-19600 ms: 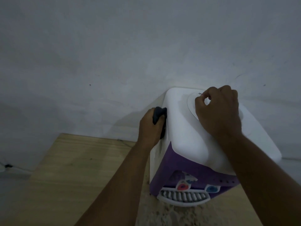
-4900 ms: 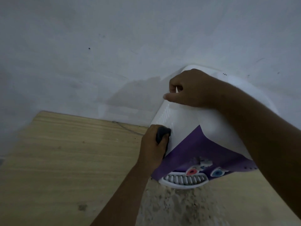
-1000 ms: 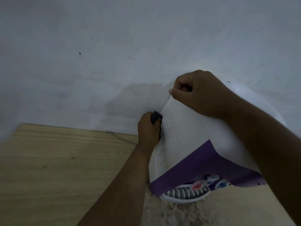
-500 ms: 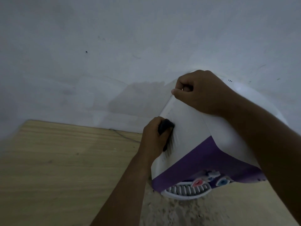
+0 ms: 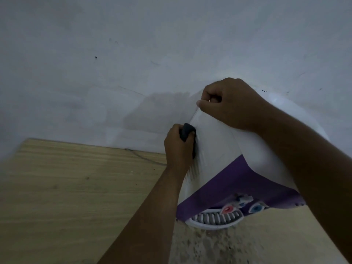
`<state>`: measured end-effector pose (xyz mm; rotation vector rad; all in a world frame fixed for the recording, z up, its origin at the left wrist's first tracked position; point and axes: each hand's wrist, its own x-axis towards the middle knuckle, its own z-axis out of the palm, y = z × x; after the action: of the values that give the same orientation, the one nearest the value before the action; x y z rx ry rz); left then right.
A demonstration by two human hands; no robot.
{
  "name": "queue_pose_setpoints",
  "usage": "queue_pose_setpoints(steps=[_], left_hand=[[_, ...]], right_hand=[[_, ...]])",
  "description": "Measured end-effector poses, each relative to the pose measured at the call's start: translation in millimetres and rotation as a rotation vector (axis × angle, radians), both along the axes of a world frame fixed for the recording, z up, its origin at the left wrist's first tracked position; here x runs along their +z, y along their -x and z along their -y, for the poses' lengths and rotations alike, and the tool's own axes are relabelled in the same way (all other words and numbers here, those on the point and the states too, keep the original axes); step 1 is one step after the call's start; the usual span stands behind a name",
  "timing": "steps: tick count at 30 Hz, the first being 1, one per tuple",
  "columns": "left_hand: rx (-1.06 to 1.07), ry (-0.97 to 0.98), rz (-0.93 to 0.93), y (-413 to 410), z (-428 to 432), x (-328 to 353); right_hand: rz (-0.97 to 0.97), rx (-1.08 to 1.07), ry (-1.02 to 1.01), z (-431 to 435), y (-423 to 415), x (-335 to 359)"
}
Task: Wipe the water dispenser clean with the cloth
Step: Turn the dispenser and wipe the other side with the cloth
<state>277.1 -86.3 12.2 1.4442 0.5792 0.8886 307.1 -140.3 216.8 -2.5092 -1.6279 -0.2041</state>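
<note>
1. Our left hand [image 5: 179, 147] has its fingers curled tight round a small dark cloth [image 5: 187, 131]. The cloth is bunched into a wad, and only a lump of it shows above the thumb.
2. The wad presses on the white left side wall of the water dispenser [image 5: 219, 149], near its upper back edge. It sits just above a row of vent slots [image 5: 194, 170].
3. Our right hand [image 5: 230, 103] is clenched over the dispenser's top back-left corner. Thumb and forefinger pinch the edge, and we judge this a bracing hold.
4. The dispenser has a white top and a purple front panel [image 5: 238, 183]. A red tap [image 5: 227, 209] and a blue tap [image 5: 256, 207] sit above a white drip tray [image 5: 213, 220].
5. It stands at the back edge of the counter [image 5: 66, 187], close against the pale wall [image 5: 133, 54]. Speckled stone lies under it, and wood grain stretches away to the left.
6. A thin cord [image 5: 141, 156] lies along the counter's back edge, left of the dispenser.
7. What could go wrong, in our judgement:
   - A hard sideways rub could slide or rock the dispenser if the right hand's brace slackens.
   - The cloth could snag in the slots.
   - If the cloth is damp, which we cannot tell, it could push moisture through the slots.
   - The left forearm, working low, could catch the cord.
</note>
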Motion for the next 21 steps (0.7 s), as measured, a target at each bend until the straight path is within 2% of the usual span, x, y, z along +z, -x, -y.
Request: queue_pose_setpoints(steps=[3, 8, 10, 15, 18, 21], left_hand=[[-0.041, -0.097, 0.061, 17.7, 12.1, -6.0], [-0.179, -0.129, 0.148, 47.3, 23.9, -6.5], [-0.251, -0.117, 0.154, 60.3, 30.5, -9.2], [-0.351, -0.291, 0.129, 87.6, 34.6, -12.7], [-0.361, -0.281, 0.12, 83.7, 29.2, -9.1], [-0.271, -0.321, 0.114, 72.5, 27.5, -2.4]], right_hand=[[-0.007, -0.011, 0.005, -0.1, 1.1, 0.6], [0.01, -0.008, 0.025, -0.8, 1.9, 0.0], [0.015, -0.004, 0.036, -0.5, 2.8, -0.2], [0.042, -0.004, 0.054, -1.7, 4.1, 0.1], [0.039, -0.011, 0.057, -1.7, 4.5, -0.5], [0.029, -0.02, 0.045, -1.6, 5.6, 0.4]])
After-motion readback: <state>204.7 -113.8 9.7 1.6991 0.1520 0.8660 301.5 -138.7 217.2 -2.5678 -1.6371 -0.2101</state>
